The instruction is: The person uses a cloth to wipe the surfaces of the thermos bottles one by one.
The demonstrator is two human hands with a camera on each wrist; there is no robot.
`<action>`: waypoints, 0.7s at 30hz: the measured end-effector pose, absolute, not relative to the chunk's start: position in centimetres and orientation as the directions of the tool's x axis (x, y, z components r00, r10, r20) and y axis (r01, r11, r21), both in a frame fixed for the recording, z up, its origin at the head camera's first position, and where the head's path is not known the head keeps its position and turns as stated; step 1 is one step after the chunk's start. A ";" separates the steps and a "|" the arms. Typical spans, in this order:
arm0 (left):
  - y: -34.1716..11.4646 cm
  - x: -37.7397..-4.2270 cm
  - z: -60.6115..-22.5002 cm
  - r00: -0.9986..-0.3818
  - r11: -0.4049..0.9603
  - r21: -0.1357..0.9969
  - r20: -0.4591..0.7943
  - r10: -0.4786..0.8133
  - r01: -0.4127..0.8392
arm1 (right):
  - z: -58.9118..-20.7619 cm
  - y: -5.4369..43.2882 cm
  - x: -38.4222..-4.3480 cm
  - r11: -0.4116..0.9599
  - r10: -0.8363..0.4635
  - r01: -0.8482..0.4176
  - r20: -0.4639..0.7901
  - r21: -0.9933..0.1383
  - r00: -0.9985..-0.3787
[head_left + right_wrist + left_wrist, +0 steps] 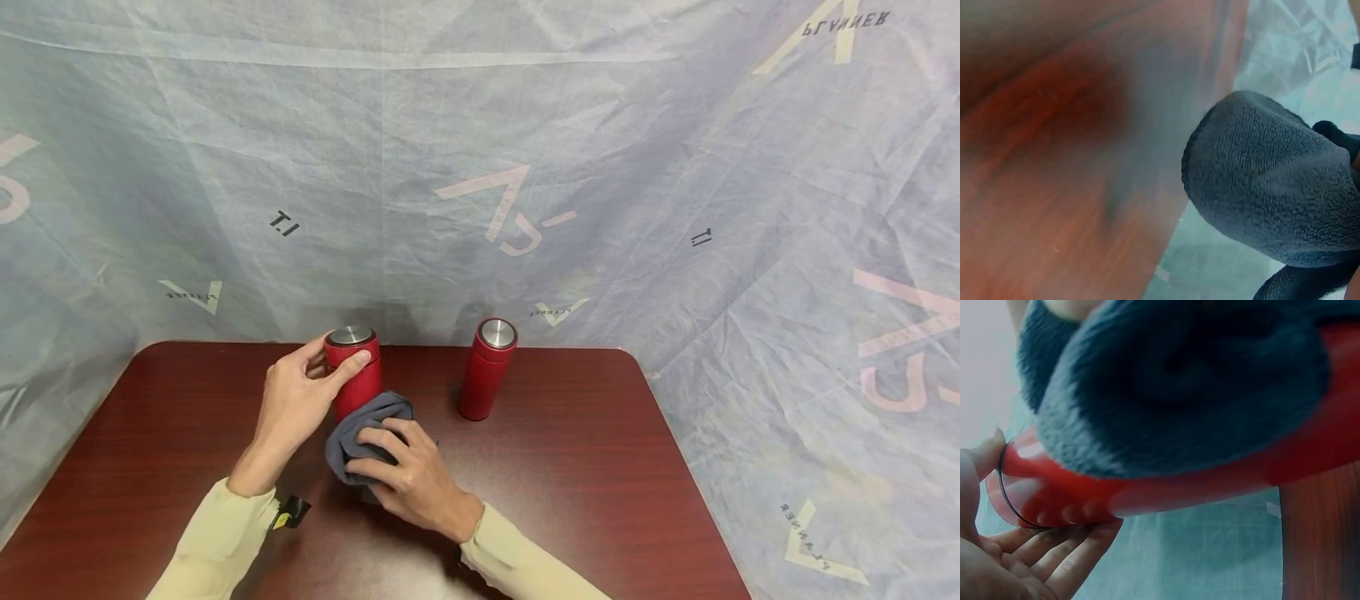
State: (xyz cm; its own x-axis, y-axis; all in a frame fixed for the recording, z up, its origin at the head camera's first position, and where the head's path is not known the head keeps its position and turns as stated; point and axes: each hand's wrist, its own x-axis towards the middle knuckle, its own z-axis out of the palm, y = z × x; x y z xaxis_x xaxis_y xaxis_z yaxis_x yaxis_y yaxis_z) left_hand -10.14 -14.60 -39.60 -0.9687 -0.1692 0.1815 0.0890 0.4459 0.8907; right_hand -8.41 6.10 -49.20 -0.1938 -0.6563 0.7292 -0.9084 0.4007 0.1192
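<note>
Near the table's back edge, my left hand (296, 396) grips a red thermos bottle (358, 390) at its upper part, thumb on the near side. The bottle has a silver disc on its lid. Bunched in my right hand (420, 479) is a dark grey cloth (345, 450), pressed to the lower front of that bottle and hiding its base. The left wrist view shows the cloth (1185, 425) folded along the red bottle (1191, 494), with the fingers of my left hand (1035, 556) at the lid end. In the right wrist view the cloth (1266, 181) covers the fingers.
A second red thermos bottle (486, 371) stands to the right, close to the back edge. The dark reddish wood table (585, 483) is surrounded by hanging pale sheeting (337, 167) at the back and sides. A small black tag (294, 510) sits by the left sleeve.
</note>
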 end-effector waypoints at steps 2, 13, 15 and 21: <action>-14.4 -10.1 -39.6 -0.970 0.447 0.890 0.185 -0.160 0.096 | -49.0 6.1 -8.6 0.405 -0.643 -0.907 0.741 0.114 -0.194; -13.5 -9.8 -40.3 -0.953 0.515 0.840 0.274 -0.133 0.170 | -47.7 6.0 -9.6 0.422 -0.585 -0.903 0.787 0.085 -0.199; -13.4 -9.8 -40.4 -0.950 0.520 0.835 0.283 -0.132 0.177 | -47.5 6.1 -9.7 0.419 -0.579 -0.905 0.791 0.077 -0.200; -13.4 -9.5 -40.3 -0.949 0.511 0.838 0.291 -0.118 0.193 | -47.1 6.2 -9.9 0.401 -0.559 -0.915 0.803 0.043 -0.207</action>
